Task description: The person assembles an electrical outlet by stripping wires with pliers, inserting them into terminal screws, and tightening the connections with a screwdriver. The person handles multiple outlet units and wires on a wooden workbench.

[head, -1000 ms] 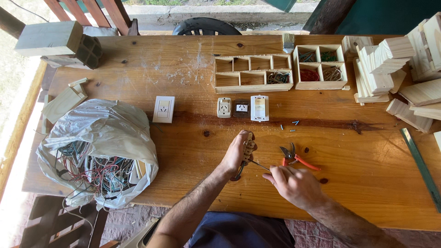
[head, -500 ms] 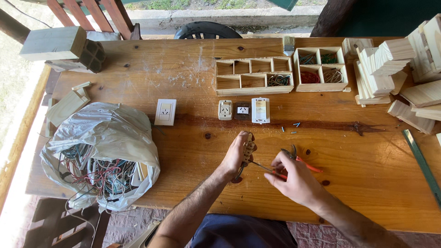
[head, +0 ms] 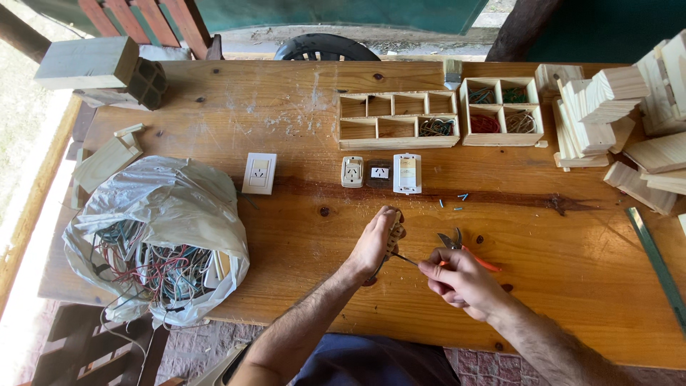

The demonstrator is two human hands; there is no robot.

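Outdoor hobby workshop, probably a porch, long knotty pine worktable [head: 286,107], compartmented wooden sorting boxes [head: 397,120], stacked pale wood offcuts [head: 597,107], clear plastic bag of tangled wires [head: 153,236], red-handled pliers [head: 468,251].

A crumpled translucent white plastic bag [head: 161,221] (stuffed with coloured wires) sits at the table's left end.

On the wooden bench [head: 300,236] the left hand [head: 375,243] closed its grip on a small beige part [head: 394,233], while the right hand [head: 457,282] pinched a thin wire [head: 405,259] leading from it. Red-handled pliers [head: 468,251] lay just beside the right hand. A plastic bag of wires [head: 157,236] sat well apart.
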